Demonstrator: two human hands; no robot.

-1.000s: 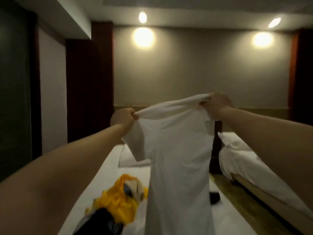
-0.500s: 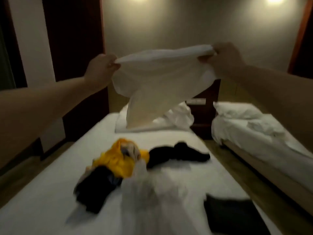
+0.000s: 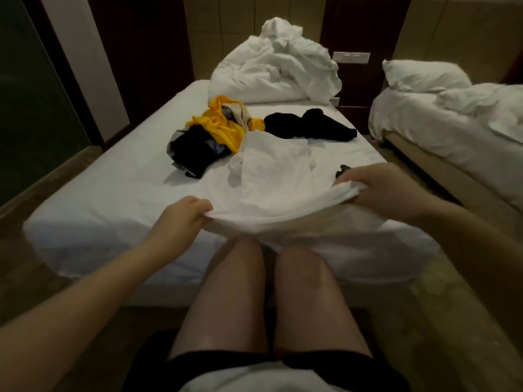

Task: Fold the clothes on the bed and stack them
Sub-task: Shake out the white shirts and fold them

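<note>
I have both hands on the white shirt [image 3: 277,179]. The left hand [image 3: 181,219] has its fingers curled round the shirt's near left corner, and the right hand [image 3: 379,188] clenches a bunched fold at the near right corner. Between them the near edge hangs slightly slack, just above the foot of the bed [image 3: 113,193]. The rest of the shirt lies spread over the mattress, running away from me.

The far end of the shirt touches a yellow garment [image 3: 223,125], which sits heaped in the middle of the bed. A crumpled black garment [image 3: 195,148] lies against the yellow one on its left side. A second black garment [image 3: 308,125] lies to the right, just beyond the shirt's far end. A small dark item [image 3: 343,169] pokes out beside the right hand; I cannot tell what it is.

At the head of the bed a white duvet [image 3: 277,69] is piled up in a rumpled heap. A second bed [image 3: 452,131] stands to the right with a pillow [image 3: 424,75] on it. My view also takes in the person's bare legs [image 3: 240,292], pressed against the foot of the bed.
</note>
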